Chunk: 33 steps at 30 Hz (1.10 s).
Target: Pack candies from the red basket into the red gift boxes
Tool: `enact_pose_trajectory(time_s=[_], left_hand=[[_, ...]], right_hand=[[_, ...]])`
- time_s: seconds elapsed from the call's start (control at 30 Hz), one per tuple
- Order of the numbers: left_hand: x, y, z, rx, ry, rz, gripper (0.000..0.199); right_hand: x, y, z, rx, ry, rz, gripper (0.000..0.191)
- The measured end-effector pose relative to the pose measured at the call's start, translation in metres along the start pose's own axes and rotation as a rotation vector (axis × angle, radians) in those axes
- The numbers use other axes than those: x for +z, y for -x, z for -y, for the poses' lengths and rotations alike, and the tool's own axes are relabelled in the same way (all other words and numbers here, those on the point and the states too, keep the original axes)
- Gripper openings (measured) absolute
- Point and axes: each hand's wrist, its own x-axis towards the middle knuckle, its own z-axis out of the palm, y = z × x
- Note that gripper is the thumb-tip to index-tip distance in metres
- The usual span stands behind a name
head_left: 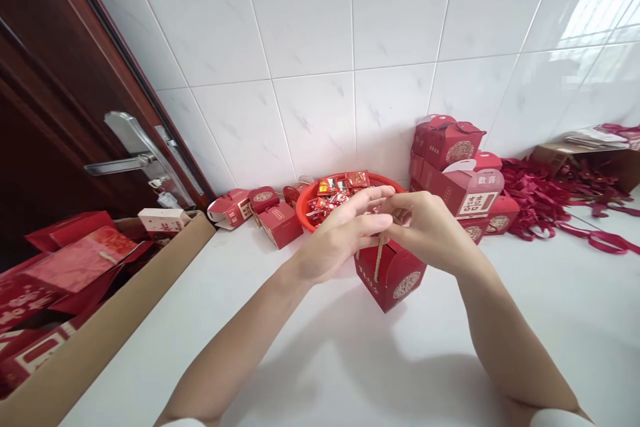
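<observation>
Head view: a red box (387, 277) stands upright, folded into shape, on the white bench (300, 360), just before the red basket (302, 211) of wrapped packets (358, 179). The cord (379, 260) rises from it; no finished knot is visible. Left hand (327, 240): fingers extended, loosely spread, no grip evident. Right hand (433, 230): fingers curled at the cord's top; hold cannot be confirmed. Stacked boxes (450, 147) show "囍" and "歡喜"; the upright box's lettering is illegible.

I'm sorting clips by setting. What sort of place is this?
Perhaps a home or small workshop: a tiled wall, a door with a lever handle, and red boxes stacked on a white surface.
</observation>
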Motion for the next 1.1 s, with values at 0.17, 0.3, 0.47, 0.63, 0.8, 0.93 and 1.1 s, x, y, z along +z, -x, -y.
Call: enact_pose_trajectory(time_s=[0.17, 0.3, 0.47, 0.63, 0.8, 0.93, 1.1], left_hand=[[-0.020, 0.013, 0.006, 0.083, 0.012, -0.052, 0.048], [-0.049, 0.023, 0.021, 0.079, -0.009, -0.157, 0.023], [-0.084, 0.029, 0.057, -0.137, -0.013, -0.341, 0.026], [-0.106, 0.037, 0.090, -0.279, 0.017, -0.468, 0.032], [-0.113, 0.044, 0.120, -0.332, 0.088, -0.516, 0.033], [-0.113, 0.046, 0.137, -0.364, 0.108, -0.501, 0.032], [-0.112, 0.046, 0.141, -0.369, 0.106, -0.508, 0.032]], right_hand=[[-0.030, 0.008, -0.004, -0.053, -0.140, -0.271, 0.018], [-0.053, 0.012, -0.011, -0.153, -0.278, -0.679, 0.011], [-0.079, 0.018, -0.039, -0.167, -0.304, -0.947, 0.010], [-0.105, 0.037, -0.079, 0.078, -0.231, -0.946, 0.016], [-0.123, 0.055, -0.133, 0.315, -0.213, -1.007, 0.019], [-0.125, 0.052, -0.175, 0.404, -0.119, -1.072, 0.016], [-0.112, 0.041, -0.196, 0.381, -0.030, -1.001, 0.013]])
